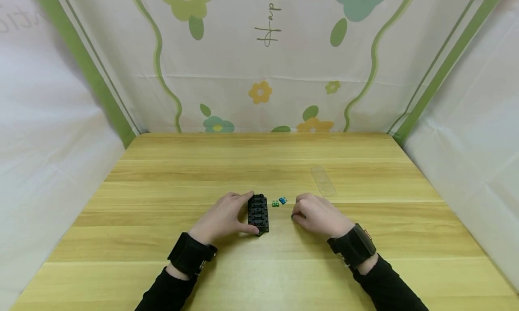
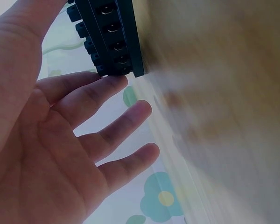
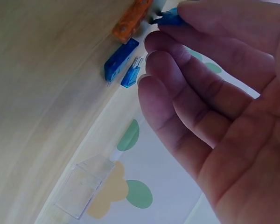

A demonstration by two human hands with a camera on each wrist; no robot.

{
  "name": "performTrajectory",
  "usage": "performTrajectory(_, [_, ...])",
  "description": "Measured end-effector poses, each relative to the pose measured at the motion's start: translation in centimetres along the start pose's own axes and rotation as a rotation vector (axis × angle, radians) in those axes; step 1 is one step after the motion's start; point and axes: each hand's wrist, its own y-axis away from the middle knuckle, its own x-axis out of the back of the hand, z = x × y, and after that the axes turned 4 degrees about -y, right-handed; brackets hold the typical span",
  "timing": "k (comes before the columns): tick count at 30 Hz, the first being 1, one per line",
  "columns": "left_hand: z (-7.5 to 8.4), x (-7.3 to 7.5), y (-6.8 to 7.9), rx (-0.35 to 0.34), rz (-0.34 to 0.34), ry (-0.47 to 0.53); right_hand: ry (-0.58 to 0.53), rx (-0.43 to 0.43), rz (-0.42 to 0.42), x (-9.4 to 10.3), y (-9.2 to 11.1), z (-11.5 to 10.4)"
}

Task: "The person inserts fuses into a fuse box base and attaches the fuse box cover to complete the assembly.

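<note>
My left hand [image 1: 225,216] holds a black fuse block [image 1: 257,214] on the table, thumb at its near end and fingertips at its far end. In the left wrist view, a row of round holes shows along the side of the block [image 2: 113,35], and the outer fingers stand free of it. Right of the block, my right hand [image 1: 318,214] pinches a small blue blade fuse [image 3: 171,17] between thumb and index finger; its prongs stick out. Between the hands lie a green blade fuse [image 1: 275,203] and a blue fuse [image 1: 283,200].
A clear plastic cover [image 1: 323,181] lies on the wooden table [image 1: 162,176] beyond my right hand. In the right wrist view, an orange piece [image 3: 132,21] is beside the blue ones. A flowered cloth [image 1: 227,63] hangs behind the table.
</note>
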Motion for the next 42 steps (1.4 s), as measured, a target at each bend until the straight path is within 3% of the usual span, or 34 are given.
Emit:
performTrajectory(27, [-0.19,-0.12,0.20,0.004,-0.003,0.000,0.020,-0.020,0.165,0.23,-0.27,-0.28])
performTrajectory(42, [-0.16,-0.15,0.29,0.011,-0.008,-0.009,0.031,0.069,0.248,0.01,-0.26,0.18])
